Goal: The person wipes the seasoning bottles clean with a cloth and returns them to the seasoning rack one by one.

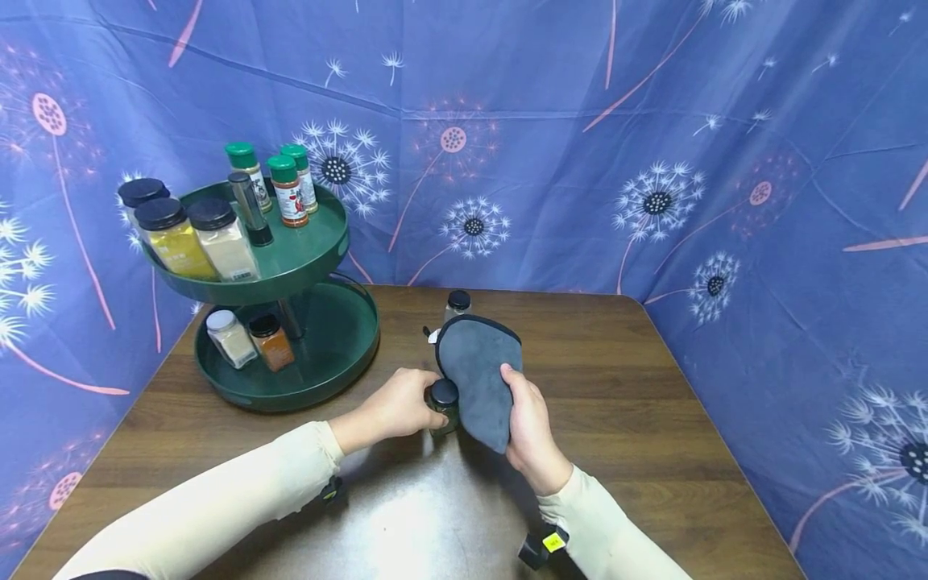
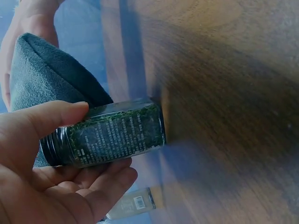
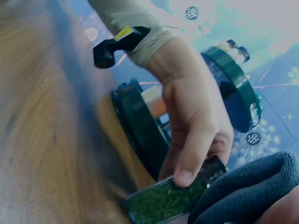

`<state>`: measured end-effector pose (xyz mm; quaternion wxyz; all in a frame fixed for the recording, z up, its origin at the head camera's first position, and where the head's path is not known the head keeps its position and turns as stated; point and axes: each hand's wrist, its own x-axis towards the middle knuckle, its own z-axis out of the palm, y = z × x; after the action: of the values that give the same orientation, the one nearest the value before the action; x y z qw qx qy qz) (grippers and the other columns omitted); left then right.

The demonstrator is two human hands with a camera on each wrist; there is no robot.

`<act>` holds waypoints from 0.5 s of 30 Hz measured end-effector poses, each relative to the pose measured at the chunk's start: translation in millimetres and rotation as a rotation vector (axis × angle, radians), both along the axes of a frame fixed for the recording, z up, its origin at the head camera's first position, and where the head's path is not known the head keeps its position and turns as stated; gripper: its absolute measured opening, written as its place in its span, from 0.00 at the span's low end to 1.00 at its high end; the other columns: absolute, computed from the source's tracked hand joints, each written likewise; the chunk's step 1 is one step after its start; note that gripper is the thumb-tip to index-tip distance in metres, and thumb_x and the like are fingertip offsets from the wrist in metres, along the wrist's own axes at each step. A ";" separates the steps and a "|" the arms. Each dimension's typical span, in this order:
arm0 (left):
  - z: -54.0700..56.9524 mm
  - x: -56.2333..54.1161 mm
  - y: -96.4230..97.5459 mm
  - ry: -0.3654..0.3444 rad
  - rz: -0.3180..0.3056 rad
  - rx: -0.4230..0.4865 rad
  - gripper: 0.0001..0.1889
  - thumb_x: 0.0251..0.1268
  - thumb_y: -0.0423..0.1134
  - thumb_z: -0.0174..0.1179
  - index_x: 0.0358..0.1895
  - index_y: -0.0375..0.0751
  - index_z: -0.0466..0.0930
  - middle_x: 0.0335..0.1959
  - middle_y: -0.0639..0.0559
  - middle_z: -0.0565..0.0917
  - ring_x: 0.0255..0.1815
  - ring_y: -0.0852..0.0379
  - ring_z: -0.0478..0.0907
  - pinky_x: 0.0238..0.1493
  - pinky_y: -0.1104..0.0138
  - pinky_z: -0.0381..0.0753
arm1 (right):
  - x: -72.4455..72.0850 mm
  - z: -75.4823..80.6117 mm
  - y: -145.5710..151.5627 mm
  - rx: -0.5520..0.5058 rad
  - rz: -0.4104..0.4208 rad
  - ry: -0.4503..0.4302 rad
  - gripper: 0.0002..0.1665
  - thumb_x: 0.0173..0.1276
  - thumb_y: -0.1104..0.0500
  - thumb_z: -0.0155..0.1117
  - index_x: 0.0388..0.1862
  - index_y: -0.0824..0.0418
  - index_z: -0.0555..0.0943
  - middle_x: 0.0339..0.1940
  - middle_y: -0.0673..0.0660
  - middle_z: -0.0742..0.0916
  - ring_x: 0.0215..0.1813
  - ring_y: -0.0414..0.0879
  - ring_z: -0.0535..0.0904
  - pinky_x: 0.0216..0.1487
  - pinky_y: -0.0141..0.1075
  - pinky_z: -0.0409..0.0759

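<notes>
Hands work close together near the middle of the bench (image 1: 616,370), one on glass, the other on cloth. The left hand (image 1: 402,403) is open only as wide as the herb jar (image 1: 445,420) it grips, thumb on one side, fingers on the other. That jar has a black lid, green flakes inside and pale print on its face; I cannot tell whether its base touches the wood. The right hand (image 1: 536,427) is closed around a grey-blue cloth (image 1: 474,370), its thumb lying on top; the cloth has dark edging, a white tag at its far left edge, and sits right beside the jar. Partly hidden behind it stands another black-lidded jar (image 1: 458,301). Off to the left is a two-tier green stand (image 1: 333,350). Its upper tier carries three green-capped shakers (image 1: 292,201), a slim dark bottle (image 1: 250,209) and three bigger black-lidded containers, one filled with yellow powder (image 1: 181,248). Below, a pale-lidded jar (image 1: 232,341) leans near a jar of orange-brown powder (image 1: 271,345). Blue dandelion-print fabric (image 1: 551,72) hangs behind everything and down both sides.
</notes>
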<state>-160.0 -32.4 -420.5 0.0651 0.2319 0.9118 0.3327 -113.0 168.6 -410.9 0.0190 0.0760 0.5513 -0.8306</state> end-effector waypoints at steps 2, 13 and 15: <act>0.2 -1.2 0.1 0.009 -0.006 -0.010 0.21 0.44 0.43 0.81 0.43 0.42 0.86 0.32 0.57 0.86 0.34 0.61 0.80 0.40 0.64 0.80 | -1.6 -3.7 -0.2 0.006 0.009 0.000 0.17 0.81 0.49 0.48 0.41 0.58 0.79 0.33 0.49 0.87 0.35 0.41 0.84 0.39 0.34 0.83; 2.4 -0.8 0.5 0.018 -0.014 -0.037 0.22 0.43 0.43 0.81 0.42 0.41 0.85 0.32 0.56 0.86 0.33 0.61 0.80 0.38 0.64 0.79 | -8.4 -36.7 -0.7 0.167 0.156 -0.070 0.20 0.82 0.51 0.45 0.35 0.58 0.78 0.26 0.49 0.86 0.29 0.39 0.83 0.34 0.33 0.81; 2.4 -0.7 0.6 0.017 -0.011 -0.041 0.21 0.43 0.43 0.81 0.42 0.41 0.86 0.32 0.56 0.86 0.33 0.61 0.80 0.38 0.64 0.79 | -8.5 -34.1 -0.5 0.157 0.159 -0.070 0.20 0.82 0.51 0.45 0.35 0.59 0.78 0.26 0.49 0.86 0.29 0.40 0.83 0.34 0.34 0.81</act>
<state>-160.7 -31.8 -418.1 0.0639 0.2383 0.9177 0.3113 -121.5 168.1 -445.0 0.0978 0.0624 0.6180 -0.7776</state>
